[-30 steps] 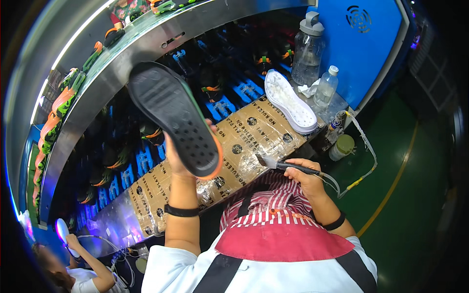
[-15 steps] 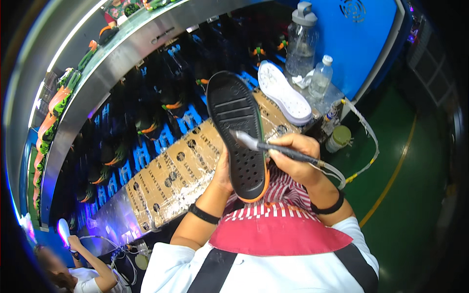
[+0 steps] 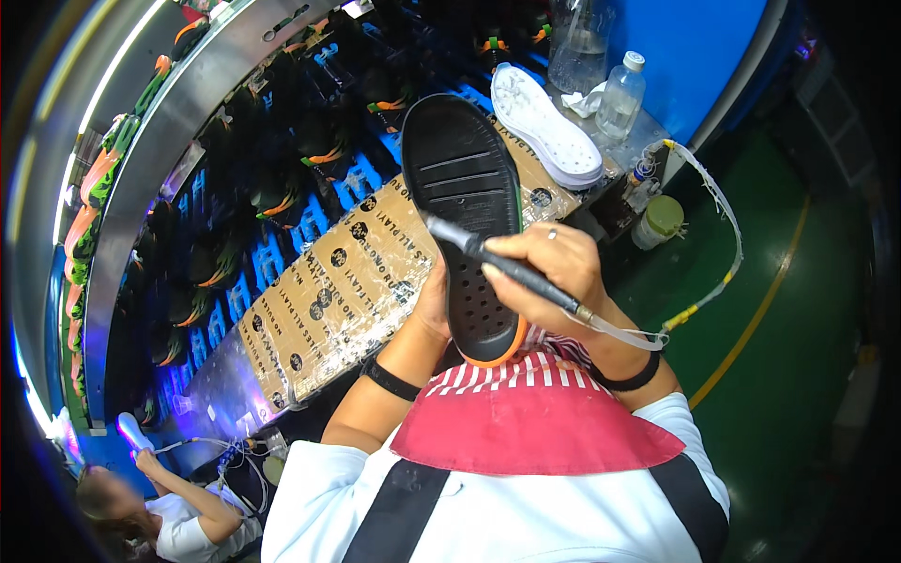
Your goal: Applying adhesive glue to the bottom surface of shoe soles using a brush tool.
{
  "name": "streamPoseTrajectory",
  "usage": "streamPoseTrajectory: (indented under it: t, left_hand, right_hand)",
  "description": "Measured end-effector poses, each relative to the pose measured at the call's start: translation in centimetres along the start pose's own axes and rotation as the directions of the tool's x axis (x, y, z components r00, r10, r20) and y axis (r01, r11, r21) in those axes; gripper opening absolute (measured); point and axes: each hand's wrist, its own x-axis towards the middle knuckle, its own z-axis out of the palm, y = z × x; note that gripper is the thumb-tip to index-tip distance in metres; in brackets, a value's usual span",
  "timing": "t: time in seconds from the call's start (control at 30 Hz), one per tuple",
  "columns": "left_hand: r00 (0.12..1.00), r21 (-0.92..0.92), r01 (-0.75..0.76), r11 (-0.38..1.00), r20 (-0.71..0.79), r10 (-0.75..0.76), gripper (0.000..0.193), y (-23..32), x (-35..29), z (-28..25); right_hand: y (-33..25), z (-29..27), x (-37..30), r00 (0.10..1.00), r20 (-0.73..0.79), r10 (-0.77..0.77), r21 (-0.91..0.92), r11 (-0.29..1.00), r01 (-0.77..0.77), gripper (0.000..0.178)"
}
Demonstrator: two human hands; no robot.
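Observation:
A black shoe sole (image 3: 462,188) with an orange heel rim is held upright in front of me, its hollowed side with grooves and small holes facing me. My left hand (image 3: 434,298) grips it along the left edge; most of those fingers are hidden behind the sole. My right hand (image 3: 554,267) is closed round the dark handle of a brush (image 3: 526,272), which has a pale tube at its rear end. The brush's whitish tip lies across the sole's middle and reaches its left edge. Whether the bristles touch the surface I cannot tell.
Taped cardboard (image 3: 328,310) covers the bench, with a white sole (image 3: 544,127) at its far right. Behind stand a clear bottle (image 3: 619,98) and a jug (image 3: 580,52). A jar (image 3: 662,218) sits right of the bench. Dark shoes (image 3: 272,202) fill the rack; another person (image 3: 188,521) works lower left.
My right hand has turned and shifted the brush tip from the sole's middle leftward to its left edge. The sole stays in my left hand. The whole view has shifted slightly.

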Motion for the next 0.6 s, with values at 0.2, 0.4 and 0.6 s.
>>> streamPoseTrajectory:
  t: [0.2, 0.4, 0.6]
  left_hand:
    - [1.000, -0.108, 0.022, 0.994, 0.023, -0.020, 0.063, 0.6, -0.2, -1.1]
    - [0.995, -0.180, -0.094, 0.979, 0.027, 0.101, 0.071, 0.6, 0.6, -1.4]
    - [0.995, -0.035, -0.083, 0.996, 0.049, 0.084, 0.082, 1.9, 1.5, 0.3]
  right_hand:
    - [0.1, 1.6, -1.2, 0.995, 0.071, -0.076, 0.020, 0.997, 0.075, 0.022]
    - [1.0, 2.0, -1.9, 1.000, -0.021, 0.006, 0.005, 1.000, -0.006, 0.022]
    - [1.0, 2.9, -2.6, 0.997, 0.071, 0.039, 0.225, 0.973, -0.054, 0.022]
